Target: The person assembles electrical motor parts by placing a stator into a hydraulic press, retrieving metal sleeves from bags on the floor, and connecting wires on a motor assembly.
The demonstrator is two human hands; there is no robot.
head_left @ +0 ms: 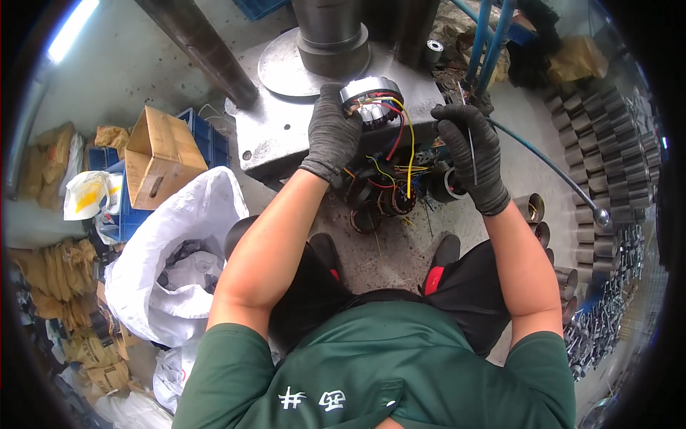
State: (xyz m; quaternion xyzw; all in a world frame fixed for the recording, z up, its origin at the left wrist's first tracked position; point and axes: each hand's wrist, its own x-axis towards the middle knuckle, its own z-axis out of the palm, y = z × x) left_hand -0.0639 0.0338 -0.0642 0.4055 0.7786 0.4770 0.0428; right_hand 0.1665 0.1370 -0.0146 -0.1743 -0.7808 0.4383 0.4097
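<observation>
My left hand (332,136), in a dark grey knitted glove, is closed on the left side of a motor stator (373,91) at the front edge of a metal press bed (275,146). The stator is a silvery ring with windings inside. Red and yellow wires (411,154) hang from it toward me. My right hand (477,157), gloved alike, is to the right of the stator and apart from it. Its fingers are curled around a thin metal rod (471,146), which stands nearly upright. Whether the stator rests on the bed is hidden.
Behind the stator rises the press column (329,36). Below the bed lie more wound stators (365,217) and loose wires. A lever with a ball knob (602,217) reaches right, near stacked metal cylinders (593,157). At left are a white sack (139,286) and a cardboard box (168,161).
</observation>
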